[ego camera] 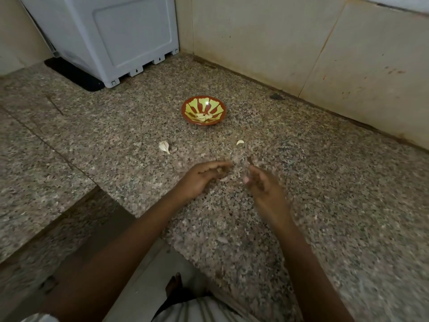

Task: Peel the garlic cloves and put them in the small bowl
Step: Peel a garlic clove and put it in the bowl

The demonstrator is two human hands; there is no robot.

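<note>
A small red bowl with a yellow pattern (197, 105) stands on the granite counter, with a few peeled cloves (204, 116) in it. One unpeeled clove (164, 146) lies to the front left of the bowl. A smaller clove (240, 142) lies to the bowl's front right. Nearer me, my left hand (199, 177) curls its fingers round a garlic clove (219, 170). My right hand (263, 185), a little apart from it, seems to pinch a thin strip of garlic skin (250, 160). Both hands are blurred.
A white plastic box (116, 38) on a black mat (74, 75) stands at the back left. A tiled wall (301, 54) runs along the right. Scraps of skin (222, 239) lie on the counter near its front edge. Below that edge my foot (174, 284) shows.
</note>
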